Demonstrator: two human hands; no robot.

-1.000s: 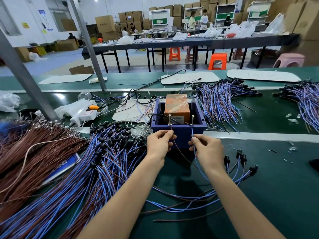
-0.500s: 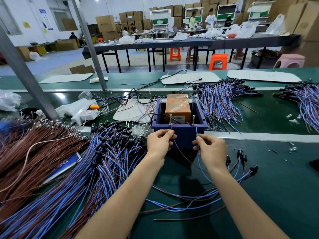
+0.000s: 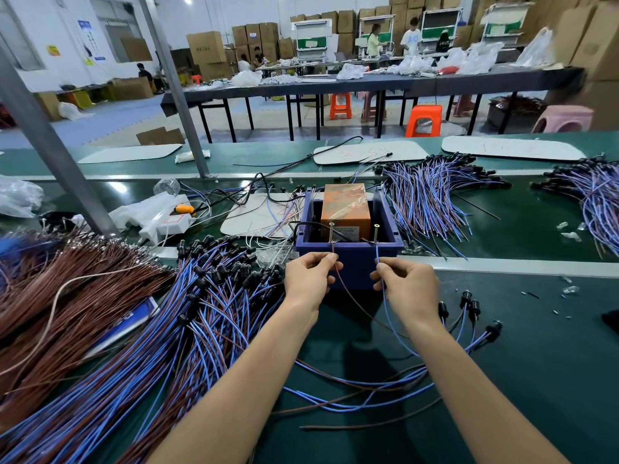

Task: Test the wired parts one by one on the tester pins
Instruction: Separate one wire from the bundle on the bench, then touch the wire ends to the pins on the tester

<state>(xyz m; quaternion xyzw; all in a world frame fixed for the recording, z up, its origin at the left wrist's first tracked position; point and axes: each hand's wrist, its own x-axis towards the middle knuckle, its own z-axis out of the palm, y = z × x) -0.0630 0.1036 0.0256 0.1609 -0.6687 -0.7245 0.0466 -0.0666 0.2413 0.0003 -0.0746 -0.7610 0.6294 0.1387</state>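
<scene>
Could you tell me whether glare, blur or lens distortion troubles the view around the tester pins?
Head view: tester pins, left hand on the brown wire and right hand on the blue wire are sharp; ceiling-light glare streaks the belt; the metal post leans from wide-angle distortion; right-edge cartons smear.

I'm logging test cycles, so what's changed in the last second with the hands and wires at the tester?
Almost nothing. The right hand nudged the blue wire slightly by the right pin. The left hand still pinches the brown wire at the left pin; nothing was let go, and the tester box stayed put.
</scene>
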